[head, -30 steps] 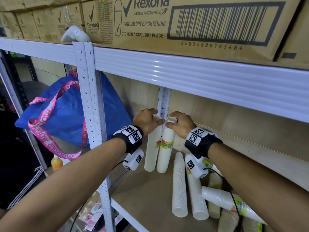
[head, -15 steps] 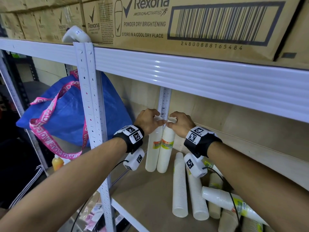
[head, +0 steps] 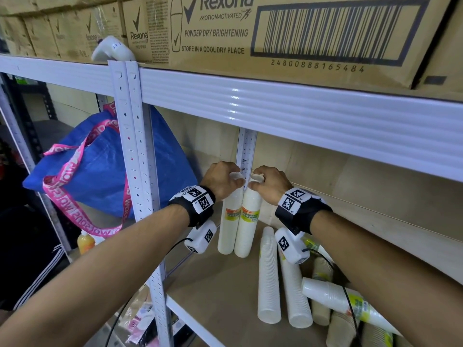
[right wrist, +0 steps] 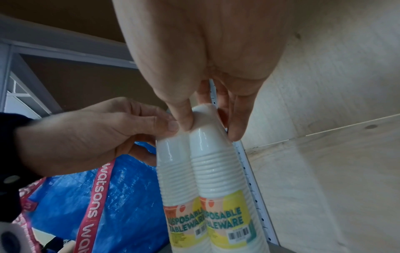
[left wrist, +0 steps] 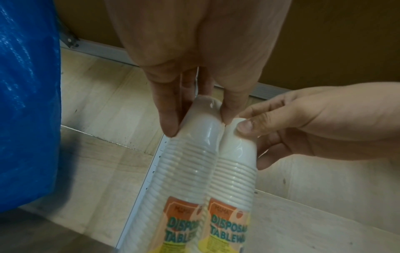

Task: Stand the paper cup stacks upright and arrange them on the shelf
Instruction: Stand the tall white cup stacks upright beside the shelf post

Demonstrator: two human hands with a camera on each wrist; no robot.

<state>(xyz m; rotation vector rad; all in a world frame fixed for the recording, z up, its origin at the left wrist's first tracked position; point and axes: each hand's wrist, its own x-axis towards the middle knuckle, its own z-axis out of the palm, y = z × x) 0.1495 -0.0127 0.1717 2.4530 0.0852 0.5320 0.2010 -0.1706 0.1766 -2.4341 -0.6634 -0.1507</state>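
Two wrapped white cup stacks stand upright side by side at the back left corner of the shelf (head: 220, 291). My left hand (head: 221, 180) pinches the top of the left stack (head: 229, 226) (left wrist: 190, 154) between thumb and fingers. My right hand (head: 269, 182) pinches the top of the right stack (head: 249, 229) (right wrist: 213, 160) the same way. Both stacks carry orange and yellow labels and touch each other. More white stacks (head: 269, 279) lie flat on the shelf to the right, under my right forearm.
A blue bag (head: 100, 169) with pink straps hangs left of the white shelf post (head: 135, 156). Cardboard boxes (head: 288, 33) fill the upper shelf above the white beam. Brown cup stacks (head: 340, 329) and a slanted white one (head: 333, 294) lie at the lower right.
The two upright stacks have come closer together and stand straighter, now touching along their length. Both hands stay on the stack tops.
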